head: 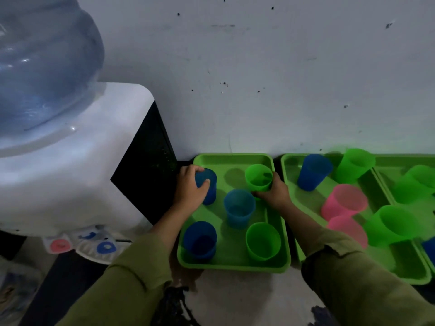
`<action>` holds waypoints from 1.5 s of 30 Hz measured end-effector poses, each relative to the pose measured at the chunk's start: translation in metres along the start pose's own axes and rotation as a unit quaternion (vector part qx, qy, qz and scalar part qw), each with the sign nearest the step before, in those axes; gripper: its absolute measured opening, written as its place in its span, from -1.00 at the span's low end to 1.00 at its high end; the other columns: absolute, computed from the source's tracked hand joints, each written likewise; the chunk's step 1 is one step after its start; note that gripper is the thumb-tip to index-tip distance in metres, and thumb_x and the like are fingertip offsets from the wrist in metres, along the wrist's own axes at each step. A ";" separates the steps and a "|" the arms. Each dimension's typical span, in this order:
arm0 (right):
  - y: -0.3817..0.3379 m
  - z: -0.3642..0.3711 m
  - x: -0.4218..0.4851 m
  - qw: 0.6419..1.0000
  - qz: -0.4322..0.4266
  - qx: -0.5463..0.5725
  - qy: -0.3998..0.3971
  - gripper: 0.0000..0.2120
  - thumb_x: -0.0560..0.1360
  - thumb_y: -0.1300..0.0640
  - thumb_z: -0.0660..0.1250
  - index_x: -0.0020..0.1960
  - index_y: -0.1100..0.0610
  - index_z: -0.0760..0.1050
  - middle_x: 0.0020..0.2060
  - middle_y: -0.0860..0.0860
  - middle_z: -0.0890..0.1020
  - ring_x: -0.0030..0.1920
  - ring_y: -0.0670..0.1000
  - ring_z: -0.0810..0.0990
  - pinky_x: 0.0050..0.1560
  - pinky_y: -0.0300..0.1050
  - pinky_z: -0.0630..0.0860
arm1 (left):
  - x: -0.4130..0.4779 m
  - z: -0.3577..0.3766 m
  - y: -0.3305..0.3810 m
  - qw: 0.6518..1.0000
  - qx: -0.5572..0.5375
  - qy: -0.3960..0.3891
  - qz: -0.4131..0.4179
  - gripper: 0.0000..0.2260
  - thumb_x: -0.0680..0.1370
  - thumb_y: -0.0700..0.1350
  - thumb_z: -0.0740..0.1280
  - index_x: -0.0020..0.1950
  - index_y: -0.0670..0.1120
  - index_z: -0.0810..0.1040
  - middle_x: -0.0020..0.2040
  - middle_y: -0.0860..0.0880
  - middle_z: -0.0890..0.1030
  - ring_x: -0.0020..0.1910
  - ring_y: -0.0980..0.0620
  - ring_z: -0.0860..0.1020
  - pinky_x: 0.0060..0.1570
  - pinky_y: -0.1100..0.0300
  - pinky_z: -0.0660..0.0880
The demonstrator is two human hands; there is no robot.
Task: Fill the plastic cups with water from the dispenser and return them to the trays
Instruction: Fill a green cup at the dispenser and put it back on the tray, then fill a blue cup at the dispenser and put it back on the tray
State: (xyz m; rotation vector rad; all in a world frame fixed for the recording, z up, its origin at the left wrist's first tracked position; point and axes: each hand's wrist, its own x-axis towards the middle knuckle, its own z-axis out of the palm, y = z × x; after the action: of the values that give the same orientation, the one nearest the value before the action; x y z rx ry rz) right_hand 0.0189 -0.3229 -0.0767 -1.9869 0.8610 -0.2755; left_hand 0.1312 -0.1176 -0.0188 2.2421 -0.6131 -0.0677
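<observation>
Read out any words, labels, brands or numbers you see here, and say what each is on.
No text can be read anywhere in this view.
White water dispenser: small blue mark above the taps, too blurred to read.
Tap levers: one pink round patch, one blue round patch, colour marks only, no letters visible.
Coloured plastic cups and green plastic trays: plain, no print visible.

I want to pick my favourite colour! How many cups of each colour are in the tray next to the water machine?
Blue cups: 3, one gripped by the left hand
Green cups: 2, one gripped by the right hand
Total in that tray: 5
</observation>
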 end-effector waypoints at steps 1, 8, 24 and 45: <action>0.000 0.000 0.000 1.000 0.000 -0.003 -0.001 -0.28 0.24 0.19 0.58 0.29 0.22 0.31 0.17 0.20 0.55 0.18 0.19 0.51 0.14 -0.03 0.44 | 0.001 0.001 -0.001 1.000 0.005 0.000 -0.004 -0.74 0.45 -0.21 0.39 0.11 -0.18 0.48 0.15 -0.15 0.42 0.15 -0.07 0.43 0.15 0.21 0.32; -0.005 -0.012 -0.002 0.999 -0.026 -0.028 0.006 -0.17 0.22 0.16 0.59 0.35 0.22 0.24 0.20 0.19 0.51 0.19 0.20 0.50 0.13 -0.05 0.43 | 0.006 0.007 -0.004 0.999 0.031 -0.020 -0.027 -0.51 0.39 -0.16 0.46 0.25 -0.17 0.38 0.26 -0.17 0.34 0.25 -0.12 0.37 0.24 0.10 0.32; -0.066 -0.018 -0.050 0.972 -0.212 -0.055 0.086 -0.25 0.31 0.13 0.53 0.37 0.24 0.25 0.28 0.15 0.44 0.29 0.08 0.43 0.29 -0.16 0.31 | 0.005 -0.005 0.017 0.999 0.008 0.016 -0.042 -0.36 0.31 -0.05 0.54 0.29 -0.22 0.39 0.24 -0.19 0.40 0.23 -0.13 0.41 0.24 0.10 0.34; -0.141 0.123 -0.248 0.968 -0.208 0.141 0.008 -0.37 0.28 0.27 0.53 0.24 0.03 0.33 0.08 -0.18 0.51 0.08 -0.22 0.53 0.04 -0.41 0.47 | -0.155 -0.161 -0.048 0.967 -0.142 -0.077 0.196 -0.31 0.36 0.01 0.50 0.40 -0.03 0.28 0.31 0.02 0.40 0.29 0.13 0.39 0.27 0.24 0.38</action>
State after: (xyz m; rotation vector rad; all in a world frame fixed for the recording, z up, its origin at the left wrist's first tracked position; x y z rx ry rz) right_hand -0.0350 -0.0285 0.0075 -1.8802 0.3780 -0.6202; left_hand 0.0529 0.0902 0.0343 1.8176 -1.0523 -0.1230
